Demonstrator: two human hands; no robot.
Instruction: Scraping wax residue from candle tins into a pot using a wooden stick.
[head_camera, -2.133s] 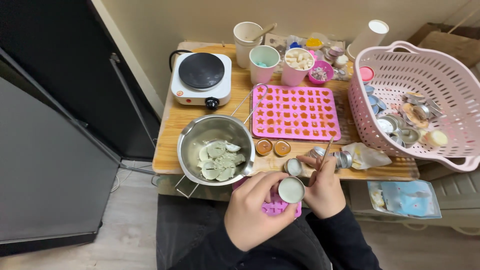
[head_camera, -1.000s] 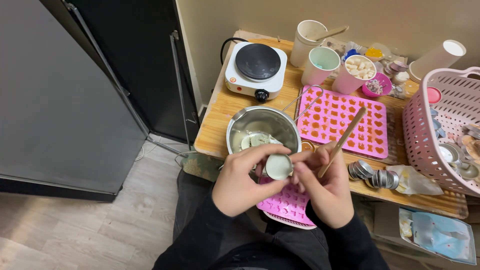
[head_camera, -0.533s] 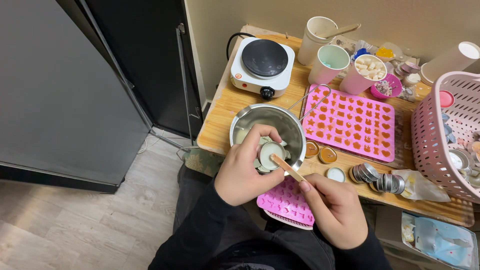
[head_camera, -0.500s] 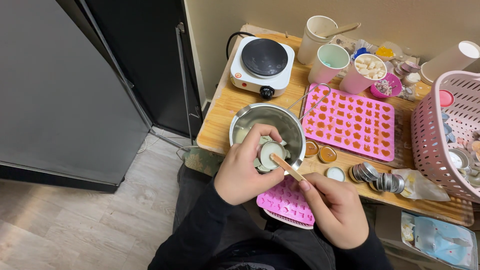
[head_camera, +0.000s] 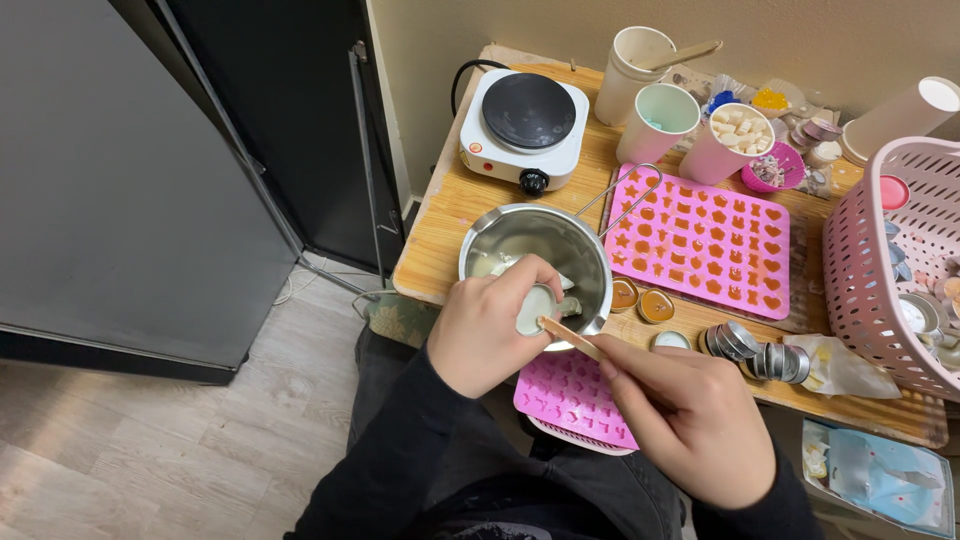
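Observation:
My left hand grips a small round tin of pale wax and tilts it over the steel pot at the table's front left. My right hand holds a wooden stick, whose tip touches the wax in the tin. Pale wax pieces lie in the pot, mostly hidden behind my left hand. A small pink silicone mould rests on my lap under both hands.
A large pink mould lies right of the pot. A white hot plate, cups and a bowl of white cubes stand behind. Small tins line the front edge; a pink basket sits far right. A dark door stands left.
Both hands moved from above my lap forward to the pot. The tin now tilts over the pot and the stick's tip has gone into the tin.

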